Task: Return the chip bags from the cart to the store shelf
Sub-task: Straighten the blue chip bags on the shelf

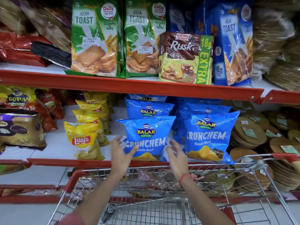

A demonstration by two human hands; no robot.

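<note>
Neither hand grips anything: the left hand [121, 152] and the right hand [176, 154] are spread open on either side of a blue Balaji Crunchem bag [146, 138], the left fingertips touching its lower left edge, the right just beside its right edge. That bag stands upright at the front of the middle shelf [53, 161], between the yellow Lay's bag [83, 140] and a second Crunchem bag [209, 137]. The wire cart [162, 202] stands below the forearms.

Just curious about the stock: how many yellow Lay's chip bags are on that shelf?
4 yellow Lay's chip bags, in one row: front, second, third, rearmost. More may be hidden behind.
</note>
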